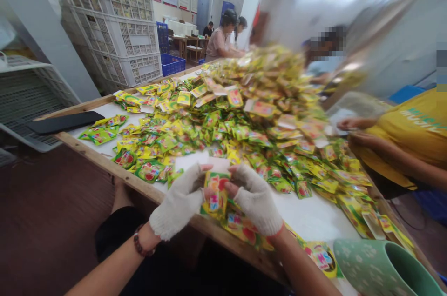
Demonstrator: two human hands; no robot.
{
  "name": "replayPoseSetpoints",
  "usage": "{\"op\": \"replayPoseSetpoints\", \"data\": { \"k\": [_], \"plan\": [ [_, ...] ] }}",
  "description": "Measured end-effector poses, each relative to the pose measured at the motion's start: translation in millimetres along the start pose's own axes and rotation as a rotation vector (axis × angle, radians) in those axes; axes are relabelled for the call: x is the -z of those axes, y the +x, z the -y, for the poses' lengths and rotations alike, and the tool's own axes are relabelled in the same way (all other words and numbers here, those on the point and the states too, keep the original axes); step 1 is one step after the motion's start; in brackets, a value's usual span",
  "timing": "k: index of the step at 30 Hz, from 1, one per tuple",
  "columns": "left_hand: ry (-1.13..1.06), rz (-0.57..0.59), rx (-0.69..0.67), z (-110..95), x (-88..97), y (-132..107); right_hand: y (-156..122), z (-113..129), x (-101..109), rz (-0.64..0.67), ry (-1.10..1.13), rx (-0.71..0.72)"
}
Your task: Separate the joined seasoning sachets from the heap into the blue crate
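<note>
Both my hands wear white knit gloves with open fingertips. My left hand (178, 203) and my right hand (256, 200) are closed together on a small stack of yellow-green sachets (215, 191), held upright over the table's near edge. A big heap of the same sachets (244, 114) covers the white table top (310, 217) just beyond my hands. More sachets (240, 228) lie under my right wrist.
A green mug (380, 268) stands at the near right corner. A black phone (64, 122) lies at the table's left end. A person in a yellow shirt (415, 133) works at the right side; others sit at the far end. White crates (118, 30) are stacked left.
</note>
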State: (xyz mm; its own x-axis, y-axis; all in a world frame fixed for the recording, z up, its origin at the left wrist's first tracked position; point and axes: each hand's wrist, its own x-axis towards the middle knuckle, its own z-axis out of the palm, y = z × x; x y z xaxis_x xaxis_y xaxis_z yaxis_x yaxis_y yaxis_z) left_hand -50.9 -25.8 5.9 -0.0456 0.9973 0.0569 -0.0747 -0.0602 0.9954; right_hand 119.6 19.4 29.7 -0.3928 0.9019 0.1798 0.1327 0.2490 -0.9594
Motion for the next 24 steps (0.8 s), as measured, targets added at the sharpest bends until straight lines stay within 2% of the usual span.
{"op": "replayPoseSetpoints", "data": {
  "k": [3,5,7,10,13,17,24],
  "plan": [
    [0.102,0.086,-0.030,0.6,6.7,-1.5,-1.4,4.9,1.5,0.110,-0.125,0.070],
    [0.186,0.114,-0.059,1.6,9.2,-2.1,-1.5,5.5,2.3,0.137,-0.204,0.104],
    [0.238,0.086,-0.070,4.2,9.5,-2.8,-1.2,3.0,1.7,0.115,-0.198,0.083],
    [0.229,-0.025,-0.067,9.4,7.2,-3.8,-0.3,-2.2,-1.0,0.075,-0.108,0.032],
    [0.193,-0.090,-0.051,12.2,5.4,-4.6,-0.4,-1.3,-1.2,0.116,-0.177,0.099],
    [0.196,-0.084,-0.031,11.8,4.2,-7.3,-2.1,8.9,2.7,0.172,-0.302,0.193],
    [0.216,0.003,-0.027,13.0,1.1,-14.8,0.0,17.5,3.9,0.131,-0.323,0.134]
  ]
}}
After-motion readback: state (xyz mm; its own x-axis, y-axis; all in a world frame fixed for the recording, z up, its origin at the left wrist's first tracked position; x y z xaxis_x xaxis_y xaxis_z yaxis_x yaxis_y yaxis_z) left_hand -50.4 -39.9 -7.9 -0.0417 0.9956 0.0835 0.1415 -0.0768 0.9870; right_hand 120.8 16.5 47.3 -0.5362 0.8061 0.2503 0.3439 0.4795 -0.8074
